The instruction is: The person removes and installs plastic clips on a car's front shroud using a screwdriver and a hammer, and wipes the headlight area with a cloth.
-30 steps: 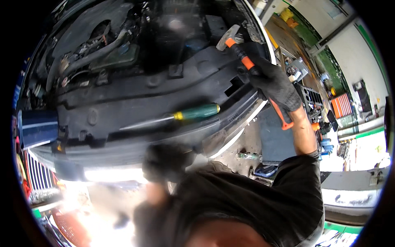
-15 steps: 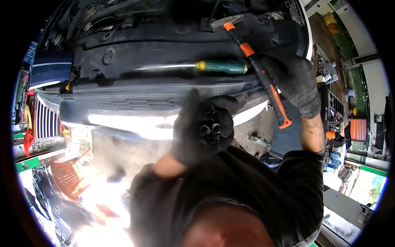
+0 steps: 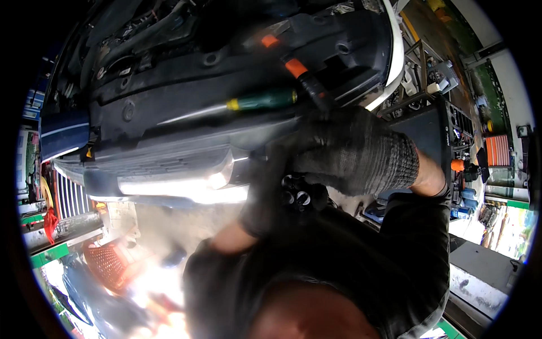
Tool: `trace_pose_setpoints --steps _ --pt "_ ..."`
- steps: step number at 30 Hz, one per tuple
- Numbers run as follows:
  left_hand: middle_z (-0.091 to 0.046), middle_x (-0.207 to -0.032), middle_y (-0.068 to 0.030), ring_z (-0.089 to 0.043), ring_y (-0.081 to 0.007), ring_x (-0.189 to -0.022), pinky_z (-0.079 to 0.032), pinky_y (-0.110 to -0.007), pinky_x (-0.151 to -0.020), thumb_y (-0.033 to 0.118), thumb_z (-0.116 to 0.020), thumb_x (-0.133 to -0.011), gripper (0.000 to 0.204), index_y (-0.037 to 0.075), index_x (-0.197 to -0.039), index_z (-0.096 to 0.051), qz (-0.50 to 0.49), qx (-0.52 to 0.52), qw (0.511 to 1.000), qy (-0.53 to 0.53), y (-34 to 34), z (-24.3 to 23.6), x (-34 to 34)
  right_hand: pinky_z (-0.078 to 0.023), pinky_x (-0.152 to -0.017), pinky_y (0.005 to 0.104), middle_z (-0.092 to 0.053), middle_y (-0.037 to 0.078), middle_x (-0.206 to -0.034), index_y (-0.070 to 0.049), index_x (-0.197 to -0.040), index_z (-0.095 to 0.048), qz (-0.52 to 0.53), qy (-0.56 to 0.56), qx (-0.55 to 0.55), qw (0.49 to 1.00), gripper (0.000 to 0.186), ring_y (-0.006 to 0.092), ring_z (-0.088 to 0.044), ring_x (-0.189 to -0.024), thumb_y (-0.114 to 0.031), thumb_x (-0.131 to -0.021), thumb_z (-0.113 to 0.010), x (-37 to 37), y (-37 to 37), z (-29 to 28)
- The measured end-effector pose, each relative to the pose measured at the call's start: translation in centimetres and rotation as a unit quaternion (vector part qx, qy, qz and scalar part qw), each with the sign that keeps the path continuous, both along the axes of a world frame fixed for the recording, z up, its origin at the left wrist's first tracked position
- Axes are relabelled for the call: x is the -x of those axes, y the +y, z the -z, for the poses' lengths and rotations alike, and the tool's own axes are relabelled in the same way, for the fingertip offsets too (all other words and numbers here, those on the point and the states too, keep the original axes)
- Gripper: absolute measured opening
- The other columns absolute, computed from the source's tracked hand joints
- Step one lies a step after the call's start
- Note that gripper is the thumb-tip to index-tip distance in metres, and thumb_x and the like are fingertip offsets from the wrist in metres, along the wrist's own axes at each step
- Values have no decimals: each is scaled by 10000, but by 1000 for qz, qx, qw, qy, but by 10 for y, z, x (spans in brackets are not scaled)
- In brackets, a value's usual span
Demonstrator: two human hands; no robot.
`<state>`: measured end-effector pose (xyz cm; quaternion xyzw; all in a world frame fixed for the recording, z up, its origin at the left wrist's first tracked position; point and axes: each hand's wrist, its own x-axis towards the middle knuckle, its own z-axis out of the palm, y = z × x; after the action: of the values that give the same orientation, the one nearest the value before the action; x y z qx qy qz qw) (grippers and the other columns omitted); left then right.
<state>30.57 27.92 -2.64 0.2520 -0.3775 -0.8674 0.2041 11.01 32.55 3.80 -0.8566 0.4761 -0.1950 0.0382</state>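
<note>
My left hand (image 3: 264, 195), in a dark glove, is closed round a dark rounded part (image 3: 297, 195) with several round metal-rimmed holes or ends facing up. Over that part's far side lies my right hand (image 3: 355, 152), in a dark knitted glove, its fingers curled in close to the left glove. What the right fingertips hold, if anything, is hidden. An orange and black hammer (image 3: 296, 68) rests on the car's black front cover, its lower handle covered by my right hand. Left of it lies a green and yellow screwdriver (image 3: 262, 100), shaft pointing left.
The car's open front, with a black cover (image 3: 169, 85) and a bright bumper (image 3: 175, 183), stretches before me. A black cart or case (image 3: 423, 127) stands to the right, near a shelf with bottles (image 3: 443, 79). At lower left is a brown plastic chair (image 3: 107, 265).
My right hand has moved left and nearer, from beside the hammer to the part in my left hand. The whole view has shifted and tilted; hammer and screwdriver still lie on the cover.
</note>
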Motion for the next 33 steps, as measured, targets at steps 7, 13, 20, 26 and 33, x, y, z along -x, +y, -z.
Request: trace_pose_setpoints --steps 7,13,20,26,33 --pt "-642 -778 -73 -588 -96 -643 -419 -216 -527 174 -556 -1057 387 -57 -1366 -580 169 43 982 76 -16 8 -2 -604 -798 399 -747 4 -1033 -139 -1021 -771 44 -61 49 996 219 208 -729 -972 -135 -802 -778 43 19 -2" --pt "-632 -725 -53 -626 -143 -682 -499 -271 -585 8 -626 -926 122 -35 -1031 -671 130 46 990 -1 -30 7 -1 -578 -967 358 -699 66 -1231 -121 -1098 -750 126 148 219 956 198 259 -694 -1109 -107 -902 -721 165 -35 -2" --pt "-666 -786 -102 -653 -211 -737 -518 -305 -637 -4 -667 -821 79 -34 -892 -646 124 127 984 -2 -25 13 -9 -504 -1106 386 -651 1 -1345 -225 -1045 -775 174 259 11 950 166 255 -611 -1271 -187 -898 -710 215 -97 18" --pt "-626 -670 -123 -517 -147 -466 -370 -244 -472 234 -577 -991 354 -108 -1059 -642 48 343 934 84 -20 25 0 -511 -1099 394 -695 34 -1294 -218 -1049 -793 248 269 -78 927 221 253 -640 -1243 -224 -829 -776 183 -96 1" --pt "-716 -1017 -179 -693 -189 -740 -540 -279 -629 13 -654 -908 129 -65 -805 -657 131 39 991 -1 -30 16 -10 -569 -911 457 -722 140 -1057 -92 -962 -737 259 209 -52 942 187 346 -703 -1008 -160 -788 -748 203 -104 21"
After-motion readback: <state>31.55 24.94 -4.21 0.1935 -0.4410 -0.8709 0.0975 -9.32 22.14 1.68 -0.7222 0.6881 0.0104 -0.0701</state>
